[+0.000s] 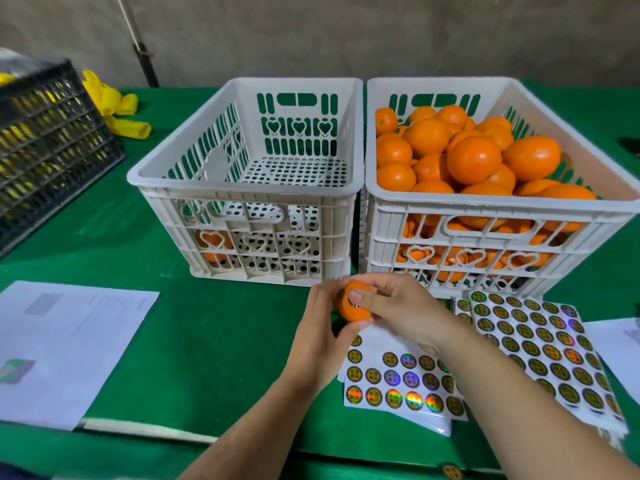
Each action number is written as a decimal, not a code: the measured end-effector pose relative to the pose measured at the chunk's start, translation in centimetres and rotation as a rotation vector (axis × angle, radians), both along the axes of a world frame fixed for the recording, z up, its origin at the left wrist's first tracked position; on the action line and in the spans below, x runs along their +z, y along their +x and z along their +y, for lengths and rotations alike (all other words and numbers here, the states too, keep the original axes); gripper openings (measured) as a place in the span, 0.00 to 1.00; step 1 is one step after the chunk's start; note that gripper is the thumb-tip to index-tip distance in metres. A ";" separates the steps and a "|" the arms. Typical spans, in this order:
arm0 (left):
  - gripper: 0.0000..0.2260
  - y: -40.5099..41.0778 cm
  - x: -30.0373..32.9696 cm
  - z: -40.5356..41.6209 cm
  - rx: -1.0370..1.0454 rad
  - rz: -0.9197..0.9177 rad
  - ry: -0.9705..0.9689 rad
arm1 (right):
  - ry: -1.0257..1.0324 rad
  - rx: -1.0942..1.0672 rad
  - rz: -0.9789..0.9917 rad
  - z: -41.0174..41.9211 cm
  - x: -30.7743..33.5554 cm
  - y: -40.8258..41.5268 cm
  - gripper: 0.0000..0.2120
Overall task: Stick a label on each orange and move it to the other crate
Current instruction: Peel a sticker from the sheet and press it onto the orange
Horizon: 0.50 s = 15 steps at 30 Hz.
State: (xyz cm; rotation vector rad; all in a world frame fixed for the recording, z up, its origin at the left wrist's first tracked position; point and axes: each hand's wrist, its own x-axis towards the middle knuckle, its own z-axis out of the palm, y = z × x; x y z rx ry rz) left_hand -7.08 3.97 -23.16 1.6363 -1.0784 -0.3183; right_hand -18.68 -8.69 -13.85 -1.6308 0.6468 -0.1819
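Observation:
My left hand (317, 336) cups a small orange (349, 313) from the left, just in front of the two white crates. My right hand (398, 306) reaches over it, and its thumb presses a round shiny label (354, 303) onto the orange's skin. The right crate (502, 206) is heaped with oranges (474, 159). The left crate (249, 188) holds an orange or two (211, 242) seen through its front wall at the lower left. Sticker sheets (398, 386) with rows of round holographic labels lie under my right forearm, with more sheets (540, 341) to the right.
Everything stands on a green cloth-covered table (214, 327). A printed paper sheet (65, 344) lies at the front left. A black crate (48, 140) with yellow contents stands at the far left, and yellow gloves (117, 105) lie behind it. Another paper (620, 341) lies at the right edge.

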 end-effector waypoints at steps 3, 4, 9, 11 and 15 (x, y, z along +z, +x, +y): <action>0.30 -0.1 -0.4 0.0 -0.020 0.018 0.011 | -0.331 -0.075 -0.007 1.2 1.8 -0.8 0.20; 0.31 -0.1 -0.3 0.0 -0.010 0.013 0.051 | -0.381 -0.115 -0.071 1.4 2.9 -1.2 0.21; 0.23 -0.1 0.1 -0.4 0.064 -0.123 0.260 | -0.595 -0.274 -0.435 -1.4 10.8 -4.3 0.20; 0.20 -0.1 0.1 -0.5 0.055 -0.184 0.292 | -0.754 -0.375 -0.434 -4.5 13.7 -5.0 0.20; 0.18 0.0 -0.1 -0.9 0.058 -0.224 0.333 | -0.923 -0.620 -0.233 -13.4 17.3 -5.6 0.19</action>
